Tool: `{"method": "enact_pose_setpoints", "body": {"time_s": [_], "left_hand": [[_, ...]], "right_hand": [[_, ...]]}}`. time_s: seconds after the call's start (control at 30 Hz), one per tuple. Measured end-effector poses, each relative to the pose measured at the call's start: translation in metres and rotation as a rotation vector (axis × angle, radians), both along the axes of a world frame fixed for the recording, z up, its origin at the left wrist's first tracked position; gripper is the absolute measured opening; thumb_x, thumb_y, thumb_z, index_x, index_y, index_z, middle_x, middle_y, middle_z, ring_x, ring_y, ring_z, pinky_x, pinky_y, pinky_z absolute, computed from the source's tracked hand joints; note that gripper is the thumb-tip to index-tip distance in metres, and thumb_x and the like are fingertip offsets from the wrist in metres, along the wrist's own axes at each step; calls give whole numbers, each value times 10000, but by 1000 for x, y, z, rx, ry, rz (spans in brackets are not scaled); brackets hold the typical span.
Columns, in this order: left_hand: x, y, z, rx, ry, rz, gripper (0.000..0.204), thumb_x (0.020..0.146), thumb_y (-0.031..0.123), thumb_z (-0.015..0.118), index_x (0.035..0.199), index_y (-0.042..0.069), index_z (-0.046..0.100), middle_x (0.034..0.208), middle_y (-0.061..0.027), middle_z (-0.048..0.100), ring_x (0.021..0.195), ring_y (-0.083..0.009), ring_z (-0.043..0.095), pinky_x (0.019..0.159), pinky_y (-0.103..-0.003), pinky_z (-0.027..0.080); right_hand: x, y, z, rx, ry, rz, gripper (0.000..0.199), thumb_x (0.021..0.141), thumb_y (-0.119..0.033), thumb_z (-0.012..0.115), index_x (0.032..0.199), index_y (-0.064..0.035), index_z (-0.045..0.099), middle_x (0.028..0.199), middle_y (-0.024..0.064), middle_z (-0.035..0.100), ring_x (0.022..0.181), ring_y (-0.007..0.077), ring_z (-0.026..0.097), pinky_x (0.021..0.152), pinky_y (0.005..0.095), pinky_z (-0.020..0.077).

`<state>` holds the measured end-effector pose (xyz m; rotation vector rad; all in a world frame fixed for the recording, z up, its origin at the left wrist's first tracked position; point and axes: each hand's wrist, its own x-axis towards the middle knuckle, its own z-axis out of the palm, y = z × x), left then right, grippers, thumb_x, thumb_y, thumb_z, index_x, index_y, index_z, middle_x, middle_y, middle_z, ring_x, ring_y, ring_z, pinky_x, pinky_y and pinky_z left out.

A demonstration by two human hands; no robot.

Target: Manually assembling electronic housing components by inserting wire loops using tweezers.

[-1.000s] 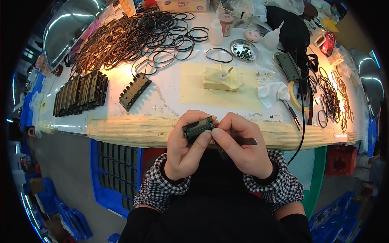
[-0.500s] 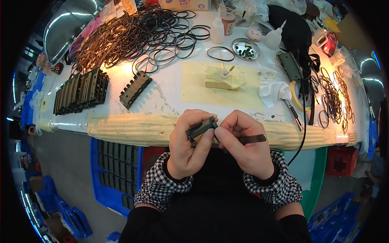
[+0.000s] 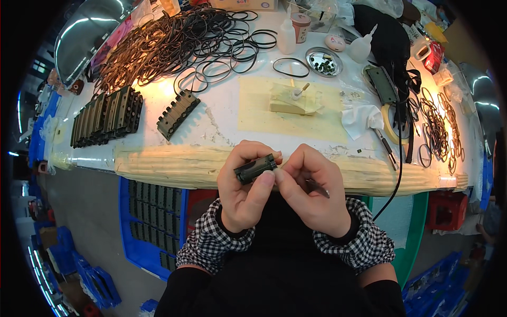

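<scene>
Housing (image 3: pixel 256 169), dark green and notched at its right end, lay tilted in your left hand (image 3: pixel 237 194), gripped between thumb and curled fingers, above the near edge of the table (image 3: pixel 219 113). Your right hand (image 3: pixel 319 206) was closed around a dark strip (image 3: pixel 318 188), whose end projected past the fingers; its thumb and forefinger met just beside the housing's notched end, though whether they touched it could not be told. Beyond, on your left, stood a row of similar housings (image 3: pixel 108 117), with a single notched piece (image 3: pixel 177 116) apart to its right and a heap of dark bands (image 3: pixel 163 47) behind. A yellow block (image 3: pixel 288 108) sat ahead of you, nearer than the round metal dish (image 3: pixel 313 56).
</scene>
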<state>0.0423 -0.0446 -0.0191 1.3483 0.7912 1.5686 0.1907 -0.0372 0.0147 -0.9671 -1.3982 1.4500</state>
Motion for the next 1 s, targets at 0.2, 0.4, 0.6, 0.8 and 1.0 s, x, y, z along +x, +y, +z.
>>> {"method": "enact_pose_setpoints", "body": {"time_s": [0.2,0.4,0.6,0.8,1.0], "left_hand": [[-7,-2,2,-132,-179,-40,219,873,103,562,1027,-51,541,947,-118,600,888,-151,574,835,-294,467],[-11,2,1,-203,-458,-192,209,865,134,578,984,-32,529,935,-130,600,845,-178,595,801,-320,502],[-9,5,2,-251,-610,-287,218,864,159,587,963,-24,521,908,-132,583,808,-188,594,731,-311,523],[-9,5,1,-265,-627,-283,228,868,172,596,958,-21,516,892,-129,571,802,-189,581,687,-299,526],[-9,5,-3,-267,-643,-302,228,868,175,594,962,-18,515,899,-128,570,809,-187,575,697,-299,523]], "right_hand": [[-14,-4,7,416,-272,-118,154,805,-45,697,819,-44,543,675,52,575,512,137,583,478,259,459],[-22,-3,-1,647,-315,-154,168,762,-47,712,842,-52,563,713,56,596,551,206,616,495,294,482],[-24,-6,-4,718,-388,-169,178,739,-61,715,839,-64,568,726,49,594,516,225,569,476,305,447],[-26,-5,-4,744,-405,-179,158,751,-62,707,830,-69,570,716,42,589,505,210,551,463,298,428],[-25,-5,-4,761,-418,-184,150,756,-69,705,820,-75,570,702,35,584,505,204,549,463,295,424]]}}
